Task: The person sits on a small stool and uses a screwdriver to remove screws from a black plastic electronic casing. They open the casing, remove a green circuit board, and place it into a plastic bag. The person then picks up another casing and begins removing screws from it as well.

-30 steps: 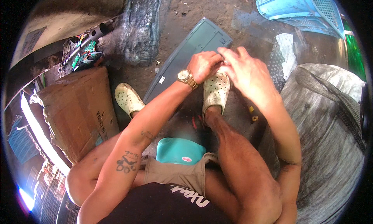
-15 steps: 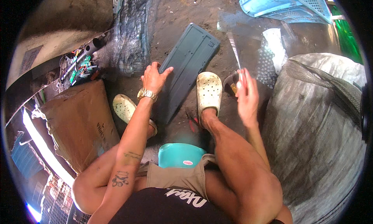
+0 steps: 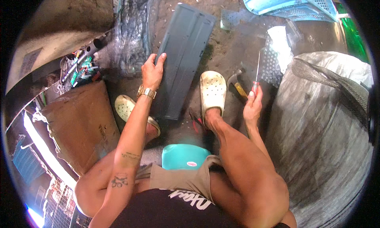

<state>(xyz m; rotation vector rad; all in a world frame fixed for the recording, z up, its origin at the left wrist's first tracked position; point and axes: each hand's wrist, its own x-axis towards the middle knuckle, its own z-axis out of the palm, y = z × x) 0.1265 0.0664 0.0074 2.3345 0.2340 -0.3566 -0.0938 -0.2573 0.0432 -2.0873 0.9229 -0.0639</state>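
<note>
A long, flat dark grey plastic panel (image 3: 183, 57), like the underside of a keyboard, is tilted between my feet. My left hand (image 3: 152, 73) grips its left edge, thumb on the upper face; the fingertips are partly hidden. In my right hand (image 3: 252, 105) is a screwdriver (image 3: 256, 85) with a reddish handle, its thin shaft pointing away from me. Just left of that hand a hammer (image 3: 238, 88) with a yellow grip lies on the ground. Red-handled pliers (image 3: 195, 123) lie beside my right shoe, partly hidden.
Blue plastic crates (image 3: 291, 6) stand at the far right. A large grey-white sack (image 3: 320, 137) fills the right side. A brown cardboard box (image 3: 81, 125) is on the left, with a pile of scrap parts (image 3: 83, 69) behind it. A teal seat (image 3: 184, 156) is under me.
The panel has turned more upright and shifted slightly left, with my left hand still on its edge. The screwdriver has swung right, and my right hand is lower, uncovering the hammer.
</note>
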